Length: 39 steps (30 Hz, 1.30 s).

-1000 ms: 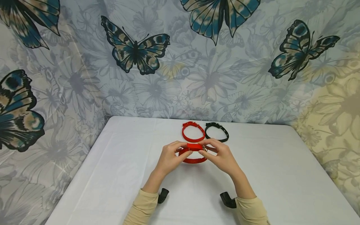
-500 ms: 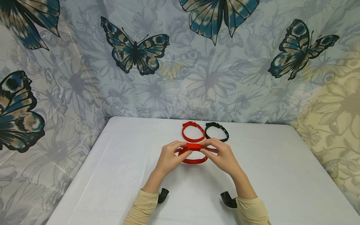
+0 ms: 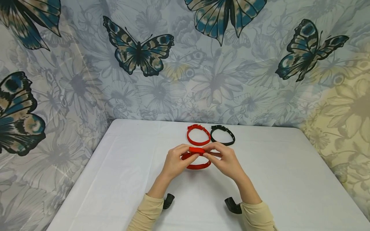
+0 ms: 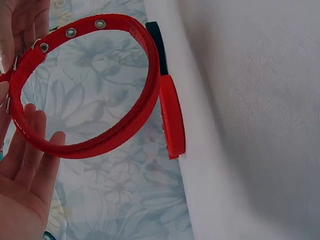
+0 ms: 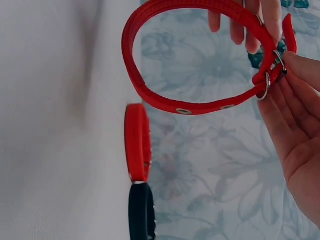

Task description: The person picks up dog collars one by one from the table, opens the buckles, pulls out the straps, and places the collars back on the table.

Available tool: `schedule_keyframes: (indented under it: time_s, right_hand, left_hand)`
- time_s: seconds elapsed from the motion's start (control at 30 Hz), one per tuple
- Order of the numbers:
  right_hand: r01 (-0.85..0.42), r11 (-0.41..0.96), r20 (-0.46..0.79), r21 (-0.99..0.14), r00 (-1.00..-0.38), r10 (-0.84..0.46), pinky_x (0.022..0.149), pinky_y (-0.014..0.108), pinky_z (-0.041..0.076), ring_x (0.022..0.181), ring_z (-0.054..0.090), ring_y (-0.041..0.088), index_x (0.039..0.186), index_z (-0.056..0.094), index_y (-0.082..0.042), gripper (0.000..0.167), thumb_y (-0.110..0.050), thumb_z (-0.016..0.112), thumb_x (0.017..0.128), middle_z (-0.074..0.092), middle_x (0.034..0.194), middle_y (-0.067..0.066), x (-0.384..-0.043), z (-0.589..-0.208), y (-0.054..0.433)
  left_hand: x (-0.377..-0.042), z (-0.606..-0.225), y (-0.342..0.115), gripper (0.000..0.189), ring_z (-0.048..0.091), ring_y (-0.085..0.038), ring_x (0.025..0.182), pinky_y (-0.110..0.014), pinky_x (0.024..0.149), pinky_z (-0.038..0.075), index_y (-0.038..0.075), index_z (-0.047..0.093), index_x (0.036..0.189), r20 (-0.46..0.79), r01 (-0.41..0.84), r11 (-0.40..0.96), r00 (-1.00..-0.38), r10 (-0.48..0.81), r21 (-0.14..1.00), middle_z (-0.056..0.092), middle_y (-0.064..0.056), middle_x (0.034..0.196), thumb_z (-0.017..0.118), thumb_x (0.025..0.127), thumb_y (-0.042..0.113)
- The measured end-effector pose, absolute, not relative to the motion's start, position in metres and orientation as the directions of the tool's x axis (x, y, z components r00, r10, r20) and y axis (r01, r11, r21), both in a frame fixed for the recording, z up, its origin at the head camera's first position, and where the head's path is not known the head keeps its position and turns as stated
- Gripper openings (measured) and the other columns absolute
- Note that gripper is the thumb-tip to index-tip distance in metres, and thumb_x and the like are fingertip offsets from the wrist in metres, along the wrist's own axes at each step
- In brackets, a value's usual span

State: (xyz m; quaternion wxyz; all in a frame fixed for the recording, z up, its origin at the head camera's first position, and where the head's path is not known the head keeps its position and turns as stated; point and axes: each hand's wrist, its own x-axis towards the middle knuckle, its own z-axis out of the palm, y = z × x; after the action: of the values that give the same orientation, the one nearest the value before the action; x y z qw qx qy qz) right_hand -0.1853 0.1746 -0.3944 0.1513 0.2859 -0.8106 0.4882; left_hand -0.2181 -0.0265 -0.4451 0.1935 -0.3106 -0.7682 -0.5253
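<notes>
- Backdrop cloth [image 3: 216, 83], pale blue-grey with a yellowish area at right; floral print with large butterflies [image 3: 139, 54] in teal, black and tan. Hangs behind and beside the table.
- Table [image 3: 115, 160], white-covered, rounded far corners.
- Sleeves [image 3: 147, 211], two, light tan, reaching in from the near edge.
- Left hand [image 3: 177, 161]: thumb and forefinger pinching the strap of the held red collar [image 3: 198, 166]; remaining fingers extended behind the loop, slightly apart.
- Right hand [image 3: 224, 160]: thumb and forefinger pinching the same collar beside its buckle [image 5: 281, 61]; how tightly the other fingers lie together, cannot tell.
- Held red collar, one, a rounded loop held up between both hands over the middle of the table, apart from the tabletop, nearer the person than the two collars lying down.
- Second red collar [image 3: 198, 144], lying as a loop near the far edge of the table.
- Black collar [image 3: 233, 138], likewise a loop, just beside the second red one, to its right.
- Black curved pieces [image 3: 233, 205], two, one at each wrist.
- Strap end [image 5: 290, 37], red, projecting beyond the buckle.
- Buckle, silver-coloured metal.
- Ring [image 5: 266, 86], silver-coloured, on the held collar near the buckle.
- Eyelets [image 4: 71, 32], metal-rimmed, set in a row along the held strap.
</notes>
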Motion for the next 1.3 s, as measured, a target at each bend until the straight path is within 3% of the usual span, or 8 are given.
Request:
schedule_keyframes:
  time_s: [0.33, 0.87, 1.3]
  right_hand:
    - [-0.636, 0.352, 0.54, -0.687, -0.771, -0.337, 0.077, 0.036, 0.058, 0.091, 0.066, 0.027, 0.101, 0.068, 0.002, 0.024, 0.009, 0.075, 0.079, 0.067, 0.097, 0.011, -0.184, -0.395, 0.169]
    - [-0.665, 0.332, 0.554, -0.669, -0.744, -0.374, 0.08, 0.043, 0.057, 0.09, 0.066, 0.024, 0.101, 0.069, 0.001, 0.022, 0.008, 0.074, 0.081, 0.067, 0.098, 0.011, -0.182, -0.395, 0.163]
    - [-0.663, 0.329, 0.547, -0.673, -0.745, -0.382, 0.08, 0.043, 0.057, 0.091, 0.066, 0.025, 0.101, 0.068, 0.001, 0.023, 0.008, 0.074, 0.081, 0.068, 0.099, 0.012, -0.182, -0.397, 0.162]
  left_hand:
    - [-0.215, -0.442, -0.026, 0.012, 0.058, -0.009, 0.071, -0.024, 0.06, 0.052, 0.01, 0.077, 0.093, 0.576, 0.632, 0.205, -0.77, 0.273, 0.747, 0.071, 0.006, 0.086, 0.08, 0.083, 0.015]
    - [-0.213, -0.44, -0.024, 0.007, 0.062, -0.008, 0.071, -0.023, 0.063, 0.054, 0.008, 0.076, 0.084, 0.539, 0.614, 0.274, -0.786, 0.303, 0.74, 0.071, 0.002, 0.081, 0.081, 0.08, 0.012]
    - [-0.212, -0.441, -0.022, 0.007, 0.06, -0.007, 0.066, -0.024, 0.06, 0.052, 0.012, 0.072, 0.084, 0.463, 0.538, 0.34, -0.841, 0.28, 0.772, 0.068, 0.007, 0.079, 0.075, 0.078, 0.008]
